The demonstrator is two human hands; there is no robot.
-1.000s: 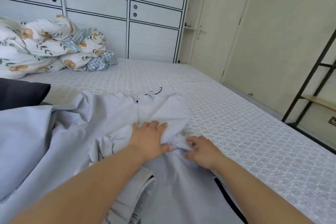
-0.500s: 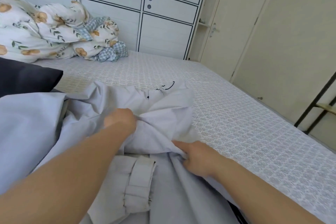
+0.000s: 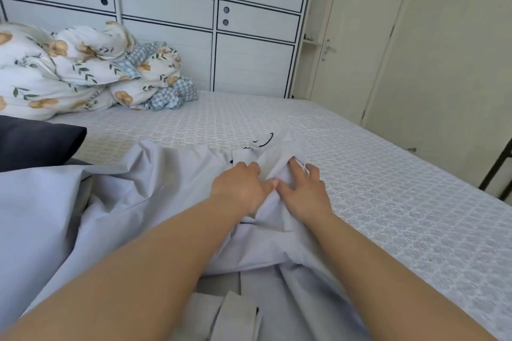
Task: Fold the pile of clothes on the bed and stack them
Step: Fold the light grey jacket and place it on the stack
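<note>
A pale grey garment [image 3: 171,191] with a black cord at its far end lies crumpled across the patterned bed sheet [image 3: 388,202]. My left hand [image 3: 241,185] sits on the garment's far part, its fingers curled into a raised fold of the cloth. Right beside it, my right hand [image 3: 307,191] rests on the same fold with its fingers spread and fairly straight. The two thumbs nearly touch. A beige piece with thick straps [image 3: 230,313] lies under my forearms at the near edge. More pale cloth [image 3: 27,216] is spread at the left.
A dark folded item [image 3: 36,141] lies at the left edge. A bunched floral duvet [image 3: 83,72] sits at the head of the bed against the white wardrobe [image 3: 249,63]. The bed's right edge runs along a cream wall, with a black rack [image 3: 498,169] there.
Both hands have moved forward to the garment's far end and come together. The right hand has let go of its pinch and now lies flat; the fold has been carried forward.
</note>
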